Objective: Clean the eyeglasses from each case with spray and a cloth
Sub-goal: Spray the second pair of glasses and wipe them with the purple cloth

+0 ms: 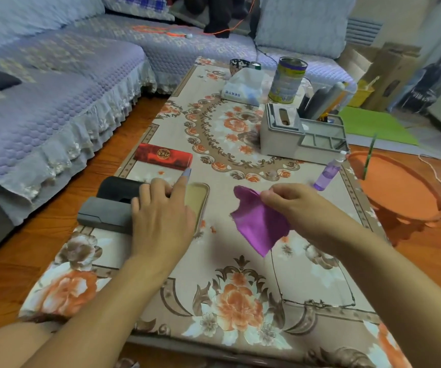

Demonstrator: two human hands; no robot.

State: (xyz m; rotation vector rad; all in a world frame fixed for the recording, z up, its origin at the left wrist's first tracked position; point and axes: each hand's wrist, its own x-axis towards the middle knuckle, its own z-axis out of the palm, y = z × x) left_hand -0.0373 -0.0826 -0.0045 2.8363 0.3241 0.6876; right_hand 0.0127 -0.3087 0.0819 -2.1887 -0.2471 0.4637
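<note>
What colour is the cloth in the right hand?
Purple cloth, pinched by the right hand; clearest in the head view.

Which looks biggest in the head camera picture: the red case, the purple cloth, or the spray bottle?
1. Purple cloth, though it is nearer the camera.
2. Red case.
3. Spray bottle, clearly the smallest.
</note>
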